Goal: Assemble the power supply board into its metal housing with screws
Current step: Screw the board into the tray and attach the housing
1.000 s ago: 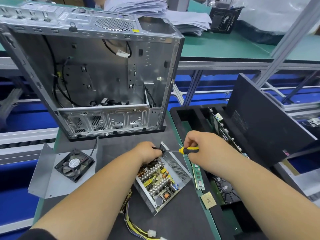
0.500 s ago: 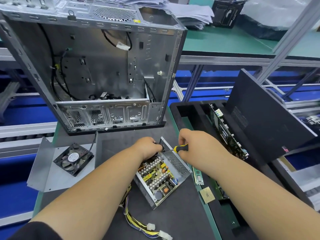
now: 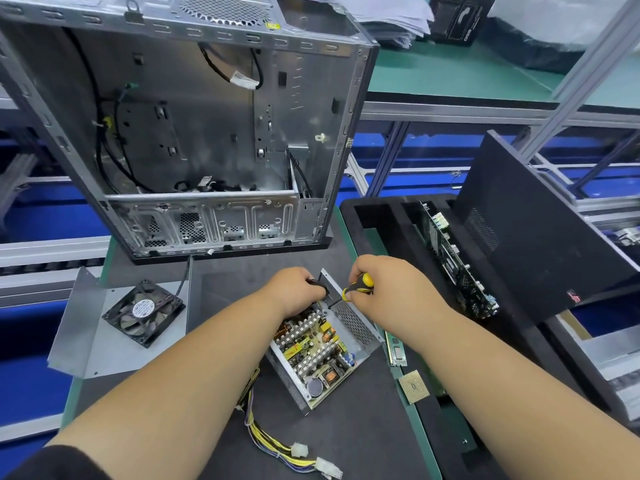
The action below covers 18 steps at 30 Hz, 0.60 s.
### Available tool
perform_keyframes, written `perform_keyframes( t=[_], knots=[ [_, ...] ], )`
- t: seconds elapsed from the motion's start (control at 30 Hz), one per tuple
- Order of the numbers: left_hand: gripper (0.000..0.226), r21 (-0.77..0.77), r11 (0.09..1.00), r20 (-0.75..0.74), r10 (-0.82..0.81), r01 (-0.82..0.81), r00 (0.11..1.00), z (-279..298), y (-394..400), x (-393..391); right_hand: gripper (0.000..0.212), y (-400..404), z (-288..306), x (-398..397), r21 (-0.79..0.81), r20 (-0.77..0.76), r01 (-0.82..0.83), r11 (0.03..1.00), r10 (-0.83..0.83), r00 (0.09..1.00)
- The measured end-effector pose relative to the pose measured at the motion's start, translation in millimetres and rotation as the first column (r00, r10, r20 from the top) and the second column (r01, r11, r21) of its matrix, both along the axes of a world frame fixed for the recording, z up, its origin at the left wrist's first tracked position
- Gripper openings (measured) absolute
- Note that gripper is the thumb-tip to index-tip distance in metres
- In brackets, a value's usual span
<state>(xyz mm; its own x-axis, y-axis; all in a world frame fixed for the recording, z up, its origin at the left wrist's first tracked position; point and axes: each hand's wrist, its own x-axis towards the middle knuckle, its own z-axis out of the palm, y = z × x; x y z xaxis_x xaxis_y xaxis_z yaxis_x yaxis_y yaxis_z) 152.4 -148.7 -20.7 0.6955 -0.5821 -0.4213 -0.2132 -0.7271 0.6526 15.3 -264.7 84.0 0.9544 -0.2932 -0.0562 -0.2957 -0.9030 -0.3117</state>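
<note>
Yellow screwdriver (image 3: 358, 285) gripped by right hand (image 3: 381, 289) over metal housing (image 3: 353, 327).

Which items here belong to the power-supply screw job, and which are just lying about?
In the job: power supply board, metal housing, yellow-and-black screwdriver gripped by the right hand, left hand at the housing's far corner.

Lying about: computer case, cooling fan, black side panel, memory stick, CPU chip.

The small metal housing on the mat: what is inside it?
Inside the metal housing lies the power supply board, with yellow and orange parts. The left hand covers its far corner, so any screw there is hidden.
</note>
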Motion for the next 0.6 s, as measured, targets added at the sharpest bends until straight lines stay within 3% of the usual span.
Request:
perform_keyframes(
  t=[0.6],
  knots=[
    [0.021,0.040,0.999,0.006,-0.005,0.005,1.000,-1,-2,1,0.013,-4,-21,13,0.037,-0.022,0.006,0.999,-0.005,1.000]
  ],
)
